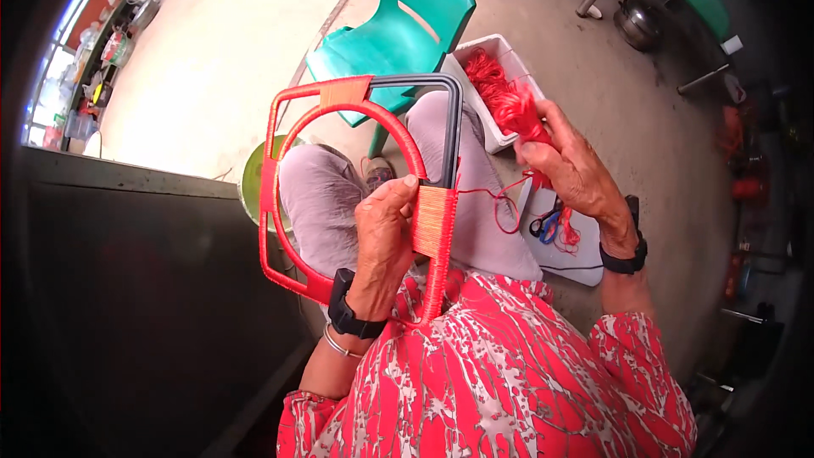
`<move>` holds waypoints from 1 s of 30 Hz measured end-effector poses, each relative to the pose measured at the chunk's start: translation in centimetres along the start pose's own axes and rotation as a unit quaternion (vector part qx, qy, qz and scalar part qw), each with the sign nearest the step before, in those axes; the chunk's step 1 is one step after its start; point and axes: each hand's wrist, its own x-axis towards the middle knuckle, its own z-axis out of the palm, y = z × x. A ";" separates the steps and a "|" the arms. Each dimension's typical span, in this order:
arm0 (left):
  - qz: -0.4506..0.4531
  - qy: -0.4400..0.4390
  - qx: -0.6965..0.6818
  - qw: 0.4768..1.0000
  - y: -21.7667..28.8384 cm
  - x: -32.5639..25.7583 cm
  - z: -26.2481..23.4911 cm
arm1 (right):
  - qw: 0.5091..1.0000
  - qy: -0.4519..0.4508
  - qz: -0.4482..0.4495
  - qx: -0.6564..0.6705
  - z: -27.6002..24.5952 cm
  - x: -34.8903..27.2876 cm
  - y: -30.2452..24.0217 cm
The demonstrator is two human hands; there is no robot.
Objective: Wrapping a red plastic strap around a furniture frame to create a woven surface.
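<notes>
My left hand point(383, 225) grips the right side of a squared frame point(269, 185) with a round ring inside it, held upright over my lap. Red cord covers most of the frame, and orange bands cross it where ring and frame meet. Its upper right corner is a bare dark bar point(455, 123). The thumb presses beside an orange band point(435, 220). Out to the right, my right hand point(570, 161) is closed around a loose bundle of red cord point(519, 112). A thin red strand hangs from this hand and runs across to the frame's right edge.
Beyond my knees stands a green chair point(407, 21). A white box point(475, 102) beside it holds more red cord. Blue-handled scissors point(549, 226) and red scraps lie on a pale surface point(585, 246) at my right. A dark panel point(161, 280) rises on the left, near a green basin point(252, 182).
</notes>
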 end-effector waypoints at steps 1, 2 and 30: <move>-0.006 0.008 -0.006 1.000 -0.1 0.3 -0.3 | 1.000 -0.024 0.007 -0.009 0.4 0.5 -1.5; -0.005 0.000 0.002 1.000 -0.1 0.4 -0.6 | 0.995 -0.059 -0.066 -0.051 1.1 1.1 -2.4; -0.015 -0.084 -0.170 0.982 0.4 -0.5 0.1 | 0.796 -0.147 -0.481 -0.337 7.3 7.9 -6.4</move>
